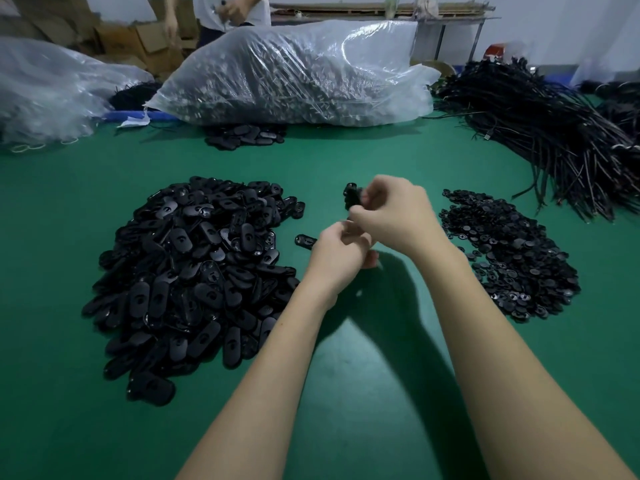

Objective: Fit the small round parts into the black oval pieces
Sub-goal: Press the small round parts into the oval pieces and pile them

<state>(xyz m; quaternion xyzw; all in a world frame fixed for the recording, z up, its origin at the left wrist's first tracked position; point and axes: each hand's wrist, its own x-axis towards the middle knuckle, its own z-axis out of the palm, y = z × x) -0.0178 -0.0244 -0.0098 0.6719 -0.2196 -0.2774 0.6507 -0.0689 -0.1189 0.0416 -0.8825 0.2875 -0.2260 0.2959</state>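
Nearest me are my two forearms, running up over the green table [346,161] to hands that meet at its middle. My right hand [391,216] is curled closed on a small stack of black oval pieces [351,197] that sticks out past its knuckles on the far-left side, long axis running roughly near to far, tipped slightly left. My left hand [337,252] sits just near and left of it, fingers bunched against the right hand's; I cannot tell what it pinches. A loose oval [304,240] lies just left of my left hand, long axis roughly left to right. The big oval heap [194,271] is on the left, nearer my left hand; the round parts pile [512,258] lies right, nearer my right hand, so I judge the next round part comes from that side.
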